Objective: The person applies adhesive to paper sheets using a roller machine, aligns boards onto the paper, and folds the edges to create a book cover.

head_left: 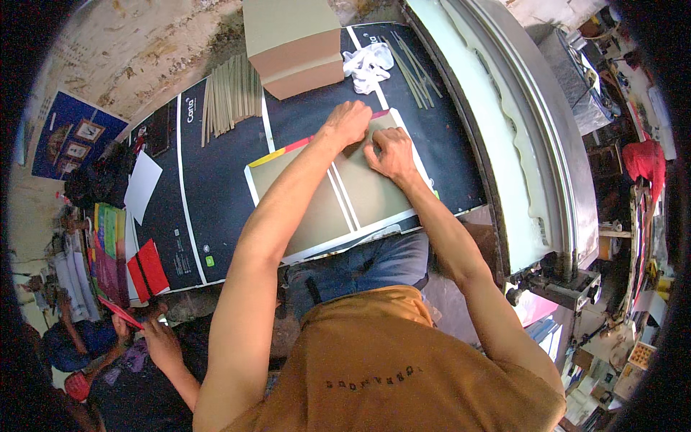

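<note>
A grey board cover (299,212) lies on the black table in front of me, with white edges and two white lines down its middle. Yellow and red show along its far edge. My left hand (350,122) is curled closed at that far edge. Close beside it, my right hand (392,153) rests on the board's right part, fingers bent in and thumb toward the left hand. Whatever the fingers of either hand hold, if anything, is hidden.
Beyond the cover stand a stack of boards (302,65), a bundle of grey strips (232,97), a white cloth (368,66) and loose strips (414,72). A large machine (504,122) borders the right. At left are white paper (142,186), a red notebook (148,270) and another person's hand (160,342).
</note>
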